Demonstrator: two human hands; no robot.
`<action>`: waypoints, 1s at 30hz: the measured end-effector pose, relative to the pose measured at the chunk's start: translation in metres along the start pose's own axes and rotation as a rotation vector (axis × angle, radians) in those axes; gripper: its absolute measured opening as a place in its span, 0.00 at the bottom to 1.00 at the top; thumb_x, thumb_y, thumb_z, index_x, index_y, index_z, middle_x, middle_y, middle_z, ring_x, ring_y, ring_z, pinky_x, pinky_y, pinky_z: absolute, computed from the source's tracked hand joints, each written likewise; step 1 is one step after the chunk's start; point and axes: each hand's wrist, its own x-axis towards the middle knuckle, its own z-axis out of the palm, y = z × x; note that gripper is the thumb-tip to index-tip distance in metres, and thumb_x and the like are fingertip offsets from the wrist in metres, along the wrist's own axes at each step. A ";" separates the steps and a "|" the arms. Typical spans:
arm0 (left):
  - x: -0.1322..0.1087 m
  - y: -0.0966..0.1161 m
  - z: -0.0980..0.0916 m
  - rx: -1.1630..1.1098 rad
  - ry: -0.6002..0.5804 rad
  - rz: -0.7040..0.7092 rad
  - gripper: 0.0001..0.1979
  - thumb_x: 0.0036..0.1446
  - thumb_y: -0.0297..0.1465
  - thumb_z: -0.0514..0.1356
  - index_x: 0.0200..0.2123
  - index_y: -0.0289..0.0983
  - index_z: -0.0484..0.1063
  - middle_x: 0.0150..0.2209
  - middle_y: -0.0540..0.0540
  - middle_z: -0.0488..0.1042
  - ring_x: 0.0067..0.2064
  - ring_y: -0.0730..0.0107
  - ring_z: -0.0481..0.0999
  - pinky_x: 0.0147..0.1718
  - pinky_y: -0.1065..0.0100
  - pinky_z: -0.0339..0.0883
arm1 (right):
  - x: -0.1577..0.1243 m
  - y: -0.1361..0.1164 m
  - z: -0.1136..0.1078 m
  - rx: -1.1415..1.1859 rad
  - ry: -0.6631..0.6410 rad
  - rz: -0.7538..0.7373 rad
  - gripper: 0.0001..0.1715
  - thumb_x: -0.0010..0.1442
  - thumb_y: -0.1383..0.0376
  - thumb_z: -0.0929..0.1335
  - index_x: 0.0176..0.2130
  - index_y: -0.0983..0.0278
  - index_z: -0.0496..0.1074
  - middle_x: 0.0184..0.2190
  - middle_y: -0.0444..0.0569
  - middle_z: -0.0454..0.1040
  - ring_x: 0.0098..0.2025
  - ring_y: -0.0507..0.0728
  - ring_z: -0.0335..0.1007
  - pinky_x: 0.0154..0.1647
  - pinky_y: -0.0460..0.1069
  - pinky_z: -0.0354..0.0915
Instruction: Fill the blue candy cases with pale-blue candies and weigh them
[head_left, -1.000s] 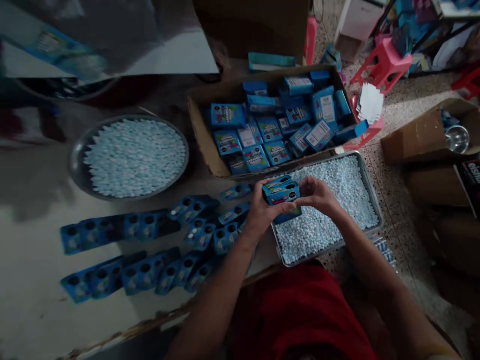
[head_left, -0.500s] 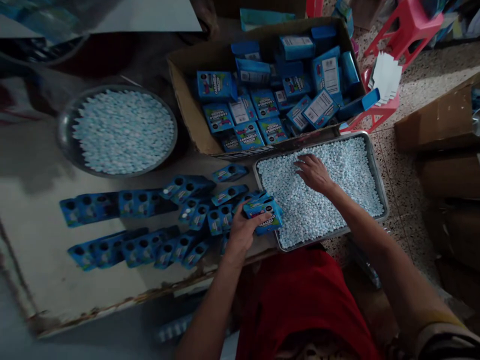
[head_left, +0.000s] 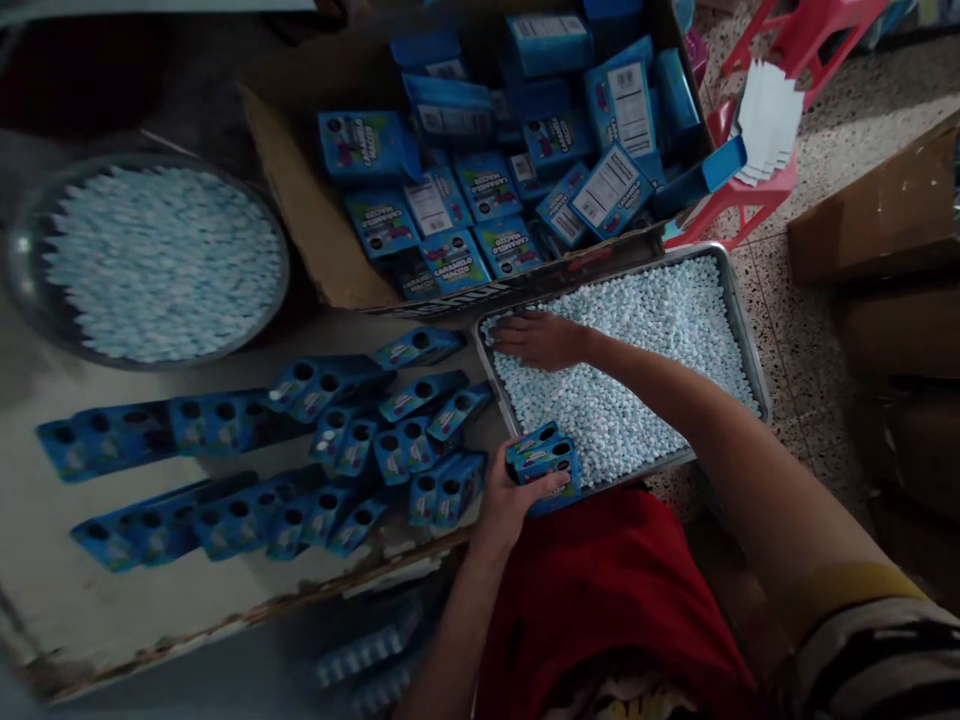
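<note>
Left hand [head_left: 508, 502] is clenched on a small stack of blue packs [head_left: 547, 458], thumb over the front face, round holes showing in the top; the stack sits at the near left corner of the metal tray [head_left: 752, 345], just over its rim & close to the person's red lap [head_left: 600, 600]. Right hand [head_left: 538, 340] lies palm down w/ fingers stretched flat on the pale blue-white candies [head_left: 652, 330] at the tray's far left corner, touching them; nothing seen pinched in it. Tray is filled w/ these candies approx edge to edge. Left of the stack, many flat blue sleeves [head_left: 337, 420] w/ round holes lie in overlapping rows on the table [head_left: 112, 600]. Far left, a round metal pan [head_left: 19, 245] holds more of the same candies [head_left: 161, 260]. Far side, touching the tray's far rim, an open cardboard carton [head_left: 300, 190] is piled w/ closed boxes [head_left: 457, 258]; fronts read "CARAMELO MACIZO", backs carry white label panels, text too small to read. Right of the carton, a red stool [head_left: 742, 200] bears a stack of white cards [head_left: 769, 125].
</note>
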 end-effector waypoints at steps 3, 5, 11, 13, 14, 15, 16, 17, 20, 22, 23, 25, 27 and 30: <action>0.010 0.000 0.001 0.041 0.031 0.034 0.51 0.26 0.35 0.88 0.57 0.41 0.74 0.47 0.46 0.84 0.43 0.59 0.86 0.41 0.63 0.83 | -0.013 0.006 0.000 0.002 -0.035 0.020 0.34 0.81 0.53 0.57 0.75 0.67 0.64 0.78 0.61 0.64 0.78 0.71 0.55 0.76 0.65 0.52; 0.016 0.004 0.002 0.074 0.029 0.029 0.55 0.25 0.35 0.88 0.60 0.40 0.74 0.48 0.45 0.84 0.44 0.59 0.86 0.42 0.64 0.82 | -0.025 0.006 0.003 0.018 -0.034 0.079 0.32 0.79 0.52 0.59 0.71 0.65 0.67 0.74 0.60 0.69 0.75 0.71 0.57 0.73 0.65 0.54; 0.029 0.019 0.011 0.042 -0.047 -0.105 0.60 0.28 0.36 0.87 0.67 0.42 0.68 0.43 0.48 0.84 0.39 0.60 0.85 0.40 0.61 0.83 | -0.058 -0.017 0.017 0.103 0.079 0.341 0.24 0.76 0.56 0.65 0.64 0.63 0.74 0.67 0.62 0.74 0.66 0.72 0.63 0.63 0.66 0.60; 0.032 0.021 0.019 0.028 -0.075 -0.115 0.59 0.27 0.35 0.87 0.65 0.42 0.69 0.42 0.49 0.84 0.38 0.61 0.85 0.39 0.61 0.83 | -0.073 -0.029 0.018 0.135 0.096 0.420 0.21 0.75 0.58 0.66 0.61 0.65 0.77 0.64 0.63 0.75 0.64 0.73 0.65 0.60 0.66 0.62; 0.034 0.022 0.025 0.022 -0.091 -0.112 0.57 0.26 0.35 0.87 0.63 0.41 0.70 0.41 0.49 0.84 0.37 0.61 0.84 0.37 0.62 0.82 | -0.082 -0.036 0.018 0.150 0.096 0.457 0.20 0.75 0.59 0.66 0.59 0.66 0.78 0.62 0.64 0.77 0.63 0.73 0.66 0.59 0.66 0.62; 0.037 0.022 0.032 0.013 -0.108 -0.102 0.55 0.25 0.34 0.86 0.60 0.41 0.72 0.40 0.49 0.84 0.36 0.62 0.84 0.36 0.63 0.82 | -0.092 -0.042 0.016 0.163 0.092 0.491 0.19 0.75 0.60 0.66 0.57 0.66 0.79 0.60 0.64 0.78 0.62 0.72 0.66 0.59 0.65 0.63; 0.039 0.023 0.040 0.003 -0.123 -0.087 0.52 0.24 0.34 0.86 0.57 0.40 0.73 0.39 0.49 0.83 0.35 0.63 0.83 0.36 0.63 0.81 | -0.103 -0.048 0.013 0.175 0.085 0.525 0.18 0.75 0.61 0.66 0.55 0.66 0.80 0.58 0.64 0.79 0.61 0.72 0.67 0.58 0.65 0.64; 0.041 0.024 0.047 -0.004 -0.135 -0.067 0.50 0.25 0.34 0.86 0.55 0.39 0.74 0.38 0.49 0.83 0.35 0.63 0.82 0.35 0.64 0.81 | -0.114 -0.053 0.009 0.189 0.075 0.558 0.17 0.75 0.61 0.67 0.53 0.66 0.81 0.56 0.64 0.80 0.61 0.72 0.68 0.57 0.64 0.64; 0.045 0.027 0.063 -0.035 -0.163 -0.028 0.51 0.25 0.33 0.85 0.58 0.39 0.74 0.40 0.49 0.84 0.37 0.63 0.83 0.37 0.65 0.80 | -0.138 -0.056 -0.011 0.282 0.030 0.660 0.16 0.73 0.53 0.72 0.46 0.63 0.84 0.48 0.61 0.82 0.56 0.72 0.72 0.53 0.62 0.67; 0.044 0.029 0.061 -0.067 -0.190 -0.019 0.54 0.26 0.32 0.85 0.62 0.40 0.74 0.41 0.49 0.84 0.37 0.63 0.84 0.38 0.65 0.80 | -0.139 -0.044 -0.024 0.336 0.047 0.737 0.22 0.73 0.47 0.73 0.42 0.61 0.85 0.42 0.59 0.83 0.53 0.72 0.74 0.52 0.62 0.68; 0.042 0.029 0.055 -0.081 -0.200 -0.015 0.55 0.27 0.32 0.84 0.63 0.40 0.74 0.40 0.49 0.84 0.37 0.63 0.83 0.38 0.64 0.80 | -0.135 -0.034 -0.028 0.335 0.083 0.763 0.24 0.74 0.45 0.72 0.43 0.61 0.85 0.43 0.59 0.82 0.54 0.73 0.74 0.53 0.62 0.67; 0.035 0.029 0.036 -0.086 -0.188 0.000 0.55 0.28 0.32 0.84 0.65 0.40 0.74 0.39 0.49 0.84 0.36 0.63 0.83 0.38 0.63 0.81 | -0.121 -0.015 -0.028 0.276 0.172 0.760 0.22 0.75 0.48 0.71 0.51 0.62 0.84 0.52 0.61 0.81 0.61 0.75 0.70 0.59 0.65 0.66; 0.026 0.028 0.012 -0.042 -0.138 0.015 0.55 0.28 0.32 0.85 0.65 0.41 0.76 0.39 0.48 0.84 0.35 0.62 0.83 0.36 0.62 0.80 | -0.110 -0.004 -0.018 0.211 0.208 0.706 0.23 0.75 0.54 0.72 0.61 0.64 0.80 0.66 0.64 0.75 0.69 0.77 0.62 0.65 0.68 0.63; 0.015 0.028 -0.018 0.083 -0.111 0.011 0.53 0.29 0.32 0.86 0.64 0.41 0.78 0.40 0.45 0.85 0.34 0.61 0.84 0.35 0.63 0.80 | -0.110 -0.014 0.004 0.207 0.171 0.669 0.26 0.78 0.60 0.68 0.68 0.68 0.74 0.70 0.66 0.70 0.70 0.76 0.60 0.69 0.69 0.59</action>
